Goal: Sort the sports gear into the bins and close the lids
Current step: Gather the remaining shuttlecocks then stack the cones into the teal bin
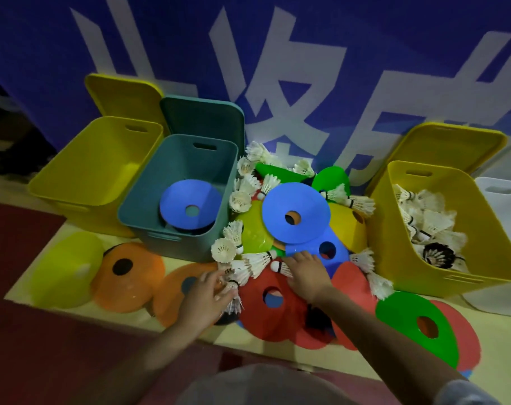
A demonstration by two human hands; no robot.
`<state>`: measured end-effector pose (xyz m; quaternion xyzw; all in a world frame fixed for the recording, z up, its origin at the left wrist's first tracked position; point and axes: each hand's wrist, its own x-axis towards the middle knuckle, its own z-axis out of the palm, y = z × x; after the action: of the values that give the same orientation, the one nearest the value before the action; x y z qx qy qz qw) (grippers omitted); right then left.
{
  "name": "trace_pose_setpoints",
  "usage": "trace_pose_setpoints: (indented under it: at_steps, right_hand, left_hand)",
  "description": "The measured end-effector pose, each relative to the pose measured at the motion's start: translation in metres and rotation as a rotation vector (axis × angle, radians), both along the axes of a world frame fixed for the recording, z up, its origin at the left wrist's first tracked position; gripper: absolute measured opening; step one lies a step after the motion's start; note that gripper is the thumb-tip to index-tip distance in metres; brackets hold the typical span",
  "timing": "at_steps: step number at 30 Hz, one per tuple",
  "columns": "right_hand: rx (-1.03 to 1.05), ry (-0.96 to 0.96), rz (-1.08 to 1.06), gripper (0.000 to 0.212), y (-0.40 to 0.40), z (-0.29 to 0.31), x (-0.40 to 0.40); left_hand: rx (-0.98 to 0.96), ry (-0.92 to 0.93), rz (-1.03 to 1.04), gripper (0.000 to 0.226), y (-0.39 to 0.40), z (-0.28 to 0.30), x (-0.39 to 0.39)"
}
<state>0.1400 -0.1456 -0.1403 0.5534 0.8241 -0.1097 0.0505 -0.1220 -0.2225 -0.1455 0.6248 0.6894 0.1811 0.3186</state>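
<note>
Crowding the floor between the bins is a heap of flat disc cones and white feather shuttlecocks [250, 266], all overlapping. A large blue cone [295, 216] lies on top of the pile, with green cones [331, 176] behind it, a red cone [270, 311] in front and orange cones [128, 273] off to the left beside a yellow-green one [63, 270]. The left hand [207, 296] is curled around a small bunch of shuttlecocks at the pile's near edge. The right hand [305, 273] lies palm down on the heap with fingers spread, its fingertips touching a lower blue cone [326, 249]; it grips nothing. The teal bin [149, 206] holds one blue cone, lid [201, 118] propped behind. The left yellow bin [82, 176] stands open beside it. The right yellow bin [394, 238] holds more shuttlecocks, including a dark one. A white bin [499, 200] sits at far right.
</note>
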Motion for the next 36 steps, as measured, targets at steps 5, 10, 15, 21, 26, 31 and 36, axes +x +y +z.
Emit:
trace_pose_setpoints:
  at_steps: [5,10,15,21,26,31,36]
  right_hand:
    - [0.009,0.034,-0.024,0.050,-0.002,0.011,0.003]
    - [0.047,0.117,-0.043,0.051,-0.012,0.016,0.006]
    - [0.005,0.177,-0.102,0.052,-0.018,0.018,0.005]
    - [-0.040,0.293,-0.175,0.050,-0.026,0.017,-0.006]
    - [-0.037,0.396,-0.265,0.052,-0.033,0.011,-0.016]
    - [0.027,0.518,-0.357,0.052,-0.043,0.015,-0.018]
    - [0.129,0.764,-0.447,0.044,-0.048,0.036,-0.001]
  left_hand:
    - [-0.186,0.118,0.027,0.082,0.009,-0.014,0.017]
    - [-0.144,0.145,0.030,0.074,0.012,-0.026,0.026]
    - [-0.151,-0.034,0.072,0.055,0.004,-0.021,0.021]
    - [-0.121,-0.273,0.168,0.032,-0.010,-0.017,0.003]
    - [-0.124,-0.418,0.190,0.021,-0.015,-0.002,-0.004]
    - [-0.072,-0.536,0.206,0.018,-0.018,0.017,0.000]
    - [-0.010,-0.624,0.090,0.019,-0.009,0.049,0.034]
